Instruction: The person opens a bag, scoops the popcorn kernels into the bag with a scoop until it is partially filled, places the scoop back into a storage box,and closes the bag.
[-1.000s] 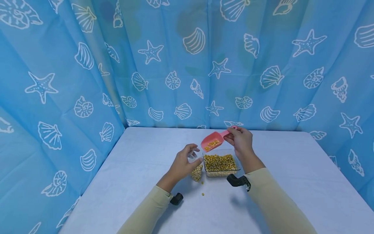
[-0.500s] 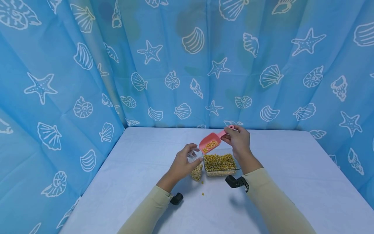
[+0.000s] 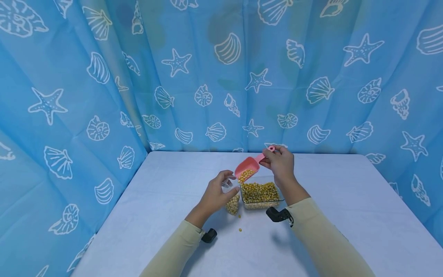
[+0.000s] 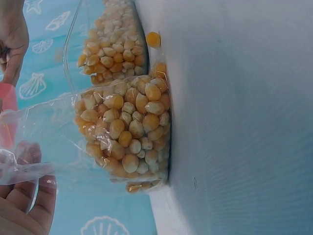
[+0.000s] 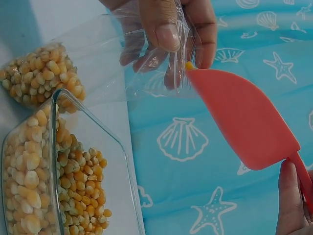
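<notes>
My right hand (image 3: pixel 283 165) grips the handle of a pink scoop (image 3: pixel 252 164) above the table. Corn kernels (image 3: pixel 245 175) lie toward the scoop's lip, which tilts down to the left. At the left, my left hand (image 3: pixel 215 195) holds the top of a clear plastic bag (image 4: pixel 54 120), its fingers and thumb around the mouth. Kernels (image 4: pixel 129 127) fill the bag's lower part, which rests upright on the table. In the right wrist view the scoop (image 5: pixel 244 117) has its lip right at the bag's mouth, a yellow kernel (image 5: pixel 189 65) showing there.
A rectangular glass container (image 3: pixel 263 201) with many corn kernels (image 3: pixel 259 191) stands just right of the bag. Two loose kernels lie on the white tabletop (image 3: pixel 155 215), one kernel (image 3: pixel 240 229) nearer the front. Behind the table hangs a blue shell-patterned curtain (image 3: pixel 194 115).
My right hand and the scoop have moved slightly left, bringing the lip to the bag and tilting it further. The kernels have slid toward the lip. My left hand has stayed in place.
</notes>
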The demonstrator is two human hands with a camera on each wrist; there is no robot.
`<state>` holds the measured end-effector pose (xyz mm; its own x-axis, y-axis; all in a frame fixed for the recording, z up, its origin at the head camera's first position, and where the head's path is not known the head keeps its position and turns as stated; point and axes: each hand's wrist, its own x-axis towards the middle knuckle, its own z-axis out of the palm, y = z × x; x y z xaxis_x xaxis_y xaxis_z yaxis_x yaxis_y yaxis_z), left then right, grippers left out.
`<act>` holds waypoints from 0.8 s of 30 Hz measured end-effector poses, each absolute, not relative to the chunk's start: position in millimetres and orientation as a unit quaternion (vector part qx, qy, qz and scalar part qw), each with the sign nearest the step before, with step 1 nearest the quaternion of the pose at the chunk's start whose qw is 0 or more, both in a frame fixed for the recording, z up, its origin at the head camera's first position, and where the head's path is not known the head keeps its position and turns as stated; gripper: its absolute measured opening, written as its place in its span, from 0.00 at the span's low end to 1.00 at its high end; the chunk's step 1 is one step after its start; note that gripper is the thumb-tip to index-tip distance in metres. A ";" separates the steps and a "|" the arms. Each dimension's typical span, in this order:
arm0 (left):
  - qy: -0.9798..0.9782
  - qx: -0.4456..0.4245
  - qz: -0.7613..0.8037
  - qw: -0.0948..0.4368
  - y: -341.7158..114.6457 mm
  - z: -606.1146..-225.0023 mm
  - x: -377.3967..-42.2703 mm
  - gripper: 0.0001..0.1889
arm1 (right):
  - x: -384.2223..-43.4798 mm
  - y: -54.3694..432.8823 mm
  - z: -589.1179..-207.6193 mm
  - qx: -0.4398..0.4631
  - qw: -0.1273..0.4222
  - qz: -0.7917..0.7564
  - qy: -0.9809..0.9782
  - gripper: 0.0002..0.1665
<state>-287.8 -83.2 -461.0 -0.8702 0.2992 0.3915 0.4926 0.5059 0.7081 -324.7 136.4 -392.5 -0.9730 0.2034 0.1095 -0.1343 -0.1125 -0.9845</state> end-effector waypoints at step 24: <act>-0.863 -0.232 -0.435 0.111 -84.4 -461.1 -287.8 0.28 | -323.3 129.7 -388.3 0.000 0.148 0.719 -0.680 0.21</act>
